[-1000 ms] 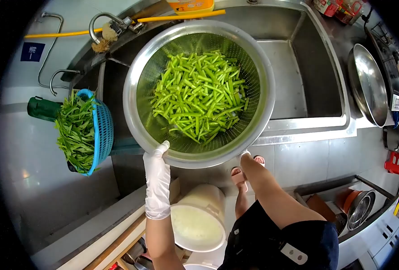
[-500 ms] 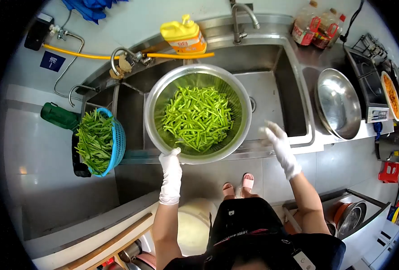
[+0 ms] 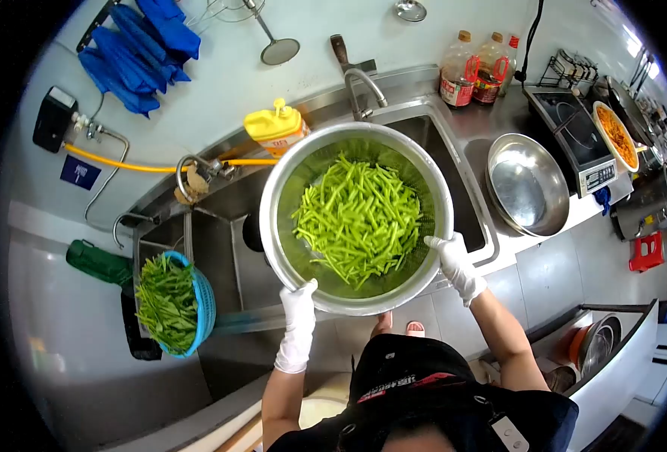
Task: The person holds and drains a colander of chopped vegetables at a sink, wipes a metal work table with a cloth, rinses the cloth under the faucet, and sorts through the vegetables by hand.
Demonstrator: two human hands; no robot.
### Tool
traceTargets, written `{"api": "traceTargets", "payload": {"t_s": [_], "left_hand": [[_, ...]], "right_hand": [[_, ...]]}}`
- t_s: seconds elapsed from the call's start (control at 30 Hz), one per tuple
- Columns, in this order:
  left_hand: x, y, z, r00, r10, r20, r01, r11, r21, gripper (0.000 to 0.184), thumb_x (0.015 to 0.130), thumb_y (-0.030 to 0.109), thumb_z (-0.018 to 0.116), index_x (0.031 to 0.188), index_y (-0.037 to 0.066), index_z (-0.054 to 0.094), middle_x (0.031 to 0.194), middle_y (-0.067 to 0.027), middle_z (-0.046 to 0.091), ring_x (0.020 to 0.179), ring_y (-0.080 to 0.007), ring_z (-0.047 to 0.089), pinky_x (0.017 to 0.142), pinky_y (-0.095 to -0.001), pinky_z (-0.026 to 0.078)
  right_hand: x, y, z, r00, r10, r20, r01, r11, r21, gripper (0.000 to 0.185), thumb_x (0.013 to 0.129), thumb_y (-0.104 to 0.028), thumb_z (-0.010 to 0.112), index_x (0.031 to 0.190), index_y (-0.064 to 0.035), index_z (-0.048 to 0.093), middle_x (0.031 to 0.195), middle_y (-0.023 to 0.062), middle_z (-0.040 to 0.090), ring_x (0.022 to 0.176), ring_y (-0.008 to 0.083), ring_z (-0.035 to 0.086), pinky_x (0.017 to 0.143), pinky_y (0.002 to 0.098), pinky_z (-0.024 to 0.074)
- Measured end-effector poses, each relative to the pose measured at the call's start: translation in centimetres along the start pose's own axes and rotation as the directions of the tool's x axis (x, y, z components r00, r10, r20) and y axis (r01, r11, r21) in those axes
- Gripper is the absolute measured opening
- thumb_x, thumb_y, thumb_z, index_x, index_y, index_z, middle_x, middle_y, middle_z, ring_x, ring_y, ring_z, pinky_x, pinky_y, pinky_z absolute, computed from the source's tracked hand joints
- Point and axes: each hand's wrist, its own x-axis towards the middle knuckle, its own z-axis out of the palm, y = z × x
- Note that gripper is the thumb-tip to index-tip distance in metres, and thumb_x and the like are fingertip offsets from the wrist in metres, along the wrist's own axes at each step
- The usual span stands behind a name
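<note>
A wide metal strainer basin (image 3: 363,306) with perforated sides is held up over the sink's front edge. Inside it lies a heap of cut green vegetable stems (image 3: 360,218). My left hand (image 3: 298,320), in a white glove, grips the basin's rim at the near left, thumb on top. On the right side, my gloved right hand (image 3: 458,267) holds the rim with its thumb over the edge. The undersides of both grips are hidden by the basin. To the left, a blue basket (image 3: 205,305) holds leafy greens (image 3: 165,301).
Beneath the basin is a steel sink (image 3: 478,200) with a faucet (image 3: 365,90) behind. A yellow jug (image 3: 275,129) stands on the back ledge. At right are a metal bowl (image 3: 529,184), an induction cooker (image 3: 574,139) and sauce bottles (image 3: 459,71). An open drawer (image 3: 619,354) sits at lower right.
My right hand, earlier apart from the basin, has taken hold of its right rim. The basin has shifted right and toward me. The view has tilted up, showing more of the wall.
</note>
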Motion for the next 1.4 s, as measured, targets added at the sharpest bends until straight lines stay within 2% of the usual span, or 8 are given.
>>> {"api": "traceTargets", "payload": {"t_s": [0.13,0.27,0.37,0.43,0.5,0.8,1.07,1.4], "left_hand": [[2.5,1.7,1.8,0.985,-0.125,0.121,0.115,0.99,0.084,0.013,0.075,0.009,0.064,0.078,-0.002,0.056,0.061,-0.003,0.055,0.048,-0.0121,0.054,0.04,-0.0248,0.044],[5.6,0.9,0.5,0.966,-0.205,0.157,0.151,0.941,0.302,0.017,0.078,0.01,0.064,0.083,-0.004,0.057,0.064,-0.0052,0.056,0.039,-0.0149,0.05,0.033,-0.0254,0.04],[5.9,5.0,2.4,0.974,-0.129,0.186,0.072,0.956,0.285,0.018,0.08,0.008,0.064,0.092,-0.004,0.058,0.072,-0.005,0.059,0.049,-0.0132,0.054,0.043,-0.0245,0.044],[7.5,5.0,2.6,0.99,0.098,0.104,-0.123,0.954,0.274,0.021,0.083,0.004,0.063,0.102,-0.001,0.059,0.086,-0.0014,0.061,0.073,-0.0077,0.053,0.067,-0.0217,0.044],[8.5,5.8,3.3,0.977,0.205,0.053,-0.209,0.974,0.092,0.017,0.083,0.001,0.062,0.1,0.0,0.059,0.086,-0.0018,0.061,0.072,-0.0078,0.053,0.067,-0.0213,0.044],[6.8,13.4,5.7,0.965,0.229,0.128,-0.248,0.956,0.155,0.028,0.075,-0.014,0.055,0.101,-0.002,0.057,0.096,-0.0078,0.063,0.081,-0.0137,0.06,0.076,-0.0248,0.046],[1.3,18.0,9.7,0.954,0.296,0.037,-0.294,0.911,0.289,0.032,0.072,-0.01,0.05,0.102,-0.002,0.058,0.094,-0.0071,0.061,0.083,-0.0156,0.057,0.082,-0.0261,0.043],[-1.4,20.3,11.9,0.904,0.428,0.018,-0.402,0.834,0.379,0.03,0.068,-0.007,0.05,0.097,-0.002,0.058,0.082,-0.0031,0.056,0.071,-0.0137,0.054,0.07,-0.0241,0.044]], "right_hand": [[2.0,0.9,0.2,0.99,0.13,0.046,-0.136,0.973,0.185,0.021,0.076,-0.002,0.061,0.094,0.0085,0.062,0.079,0.0122,0.064,0.062,0.0192,0.061,0.059,0.0305,0.0509],[1.9,2.5,1.0,0.991,0.127,-0.041,-0.119,0.978,0.172,0.022,0.076,0.0,0.062,0.096,0.0099,0.06,0.079,0.014,0.064,0.062,0.0214,0.061,0.057,0.0321,0.0512],[2.1,2.7,2.0,0.994,0.102,-0.049,-0.083,0.951,0.299,0.02,0.077,0.0,0.062,0.096,0.0072,0.061,0.078,0.0117,0.064,0.063,0.0199,0.06,0.059,0.0316,0.0507],[2.1,2.8,2.9,0.993,0.102,-0.051,-0.079,0.934,0.349,0.019,0.077,0.0,0.062,0.095,0.0063,0.062,0.078,0.0103,0.064,0.063,0.0191,0.059,0.059,0.0313,0.0504],[2.1,2.6,3.7,0.993,0.103,-0.049,-0.075,0.913,0.402,0.017,0.077,0.0,0.063,0.094,0.0055,0.063,0.077,0.0088,0.064,0.062,0.0182,0.059,0.059,0.0311,0.05],[2.6,1.8,5.1,0.968,0.214,0.128,-0.249,0.802,0.543,0.019,0.077,0.0,0.063,0.095,0.0034,0.062,0.08,0.0081,0.064,0.065,0.0179,0.059,0.062,0.0316,0.0505],[3.1,0.1,4.5,0.918,0.262,0.297,-0.389,0.743,0.546,0.02,0.077,-0.001,0.063,0.097,0.0031,0.062,0.08,0.0091,0.065,0.066,0.019,0.061,0.062,0.0332,0.0513],[3.2,-1.5,4.6,0.909,0.163,0.383,-0.369,0.74,0.562,0.024,0.077,-0.002,0.063,0.1,0.0051,0.06,0.08,0.0097,0.063,0.066,0.0185,0.059,0.061,0.0324,0.0502]]}}
